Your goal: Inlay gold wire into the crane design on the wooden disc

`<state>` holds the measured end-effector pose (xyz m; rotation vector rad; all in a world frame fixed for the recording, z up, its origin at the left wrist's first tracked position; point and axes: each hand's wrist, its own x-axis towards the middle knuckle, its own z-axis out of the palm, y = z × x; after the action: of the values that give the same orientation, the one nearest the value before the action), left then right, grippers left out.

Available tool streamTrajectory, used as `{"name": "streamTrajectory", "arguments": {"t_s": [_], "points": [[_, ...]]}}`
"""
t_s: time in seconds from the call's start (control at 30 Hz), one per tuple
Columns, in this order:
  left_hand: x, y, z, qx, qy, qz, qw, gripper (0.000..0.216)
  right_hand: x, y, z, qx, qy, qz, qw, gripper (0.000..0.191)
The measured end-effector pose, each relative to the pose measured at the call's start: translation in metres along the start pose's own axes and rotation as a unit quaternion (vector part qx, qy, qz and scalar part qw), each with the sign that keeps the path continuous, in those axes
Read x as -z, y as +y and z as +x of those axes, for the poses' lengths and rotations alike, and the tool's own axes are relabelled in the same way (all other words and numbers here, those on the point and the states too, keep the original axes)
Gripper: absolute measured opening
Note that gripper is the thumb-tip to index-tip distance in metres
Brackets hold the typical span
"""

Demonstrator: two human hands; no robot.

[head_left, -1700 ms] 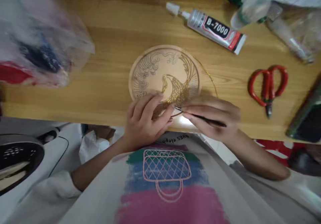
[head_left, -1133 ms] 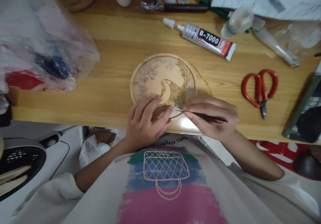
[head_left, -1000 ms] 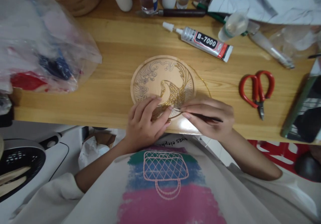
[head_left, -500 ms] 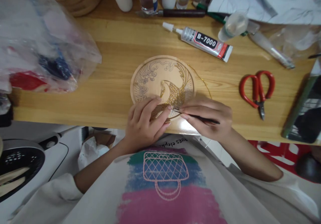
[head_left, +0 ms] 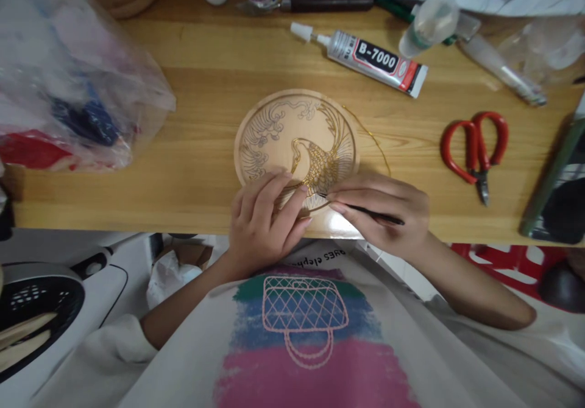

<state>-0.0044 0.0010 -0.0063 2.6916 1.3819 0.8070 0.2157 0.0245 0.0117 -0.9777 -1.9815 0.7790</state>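
Observation:
A round wooden plate [head_left: 274, 146] lies near the table's front edge, drawn with fine scrolling lines and a bird whose body and tail are partly laid in gold wire. My left hand [head_left: 265, 216] rests palm down with its fingers spread over the plate's lower left, the index fingertip touching the bird's lower body. In my right hand [head_left: 388, 210] are slim black tweezers [head_left: 377, 215], pinched between thumb and fingers. Their fine tip meets the pattern just right of my left index finger. A loose length of gold wire [head_left: 375, 140] curves off the plate's right side toward my right hand.
Beyond the plate lies a B-7000 glue tube [head_left: 377, 61], with a dark-handled craft knife [head_left: 326, 3] behind it. Red-handled cutters [head_left: 475, 152] and a phone [head_left: 557, 182] are at right. A clear plastic bag [head_left: 82, 79] covers the left side.
The view has shifted slightly, so the table objects sit a little higher. The tweezers' tip is now slightly farther from my left index fingertip. Both hands stay at the plate.

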Motion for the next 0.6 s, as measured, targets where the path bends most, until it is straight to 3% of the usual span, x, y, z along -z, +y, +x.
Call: {"name": "streamTrajectory", "arguments": {"t_s": [0.6], "points": [[-0.0022, 0.0009, -0.0004, 0.011, 0.003, -0.015, 1.0, 0.03, 0.0026, 0.0024, 0.0035, -0.031, -0.006, 0.02, 0.999, 0.015]]}}
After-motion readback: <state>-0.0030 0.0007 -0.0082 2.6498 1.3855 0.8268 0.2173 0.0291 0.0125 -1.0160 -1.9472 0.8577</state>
